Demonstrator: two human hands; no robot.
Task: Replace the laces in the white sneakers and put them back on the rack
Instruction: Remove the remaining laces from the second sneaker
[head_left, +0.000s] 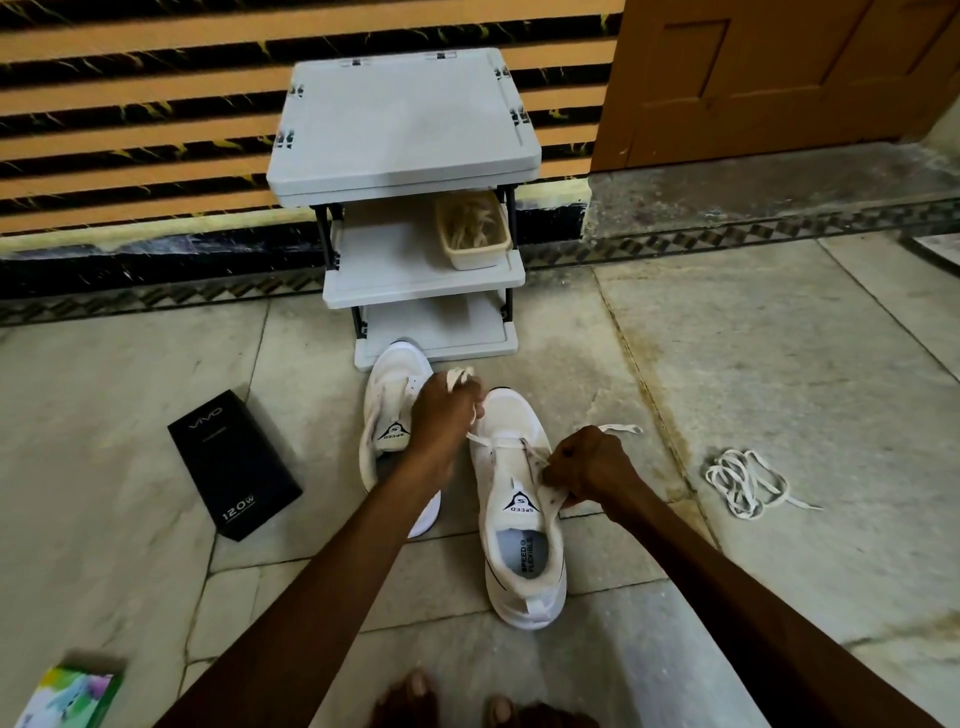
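Left hand (447, 415) clutches the bunched lace (460, 375), right hand (589, 467) pinches its other end over the shoe (524, 571); lace looks limp and light, best pinched near the tip

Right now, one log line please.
step: lacing sneaker | left hand: grips lace | right hand: grips other end | loose lace: on floor

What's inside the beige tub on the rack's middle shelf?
The beige tub holds a loose tangle of pale laces. Their count and the tub's floor are hidden under the pile; the rack top shades the back.
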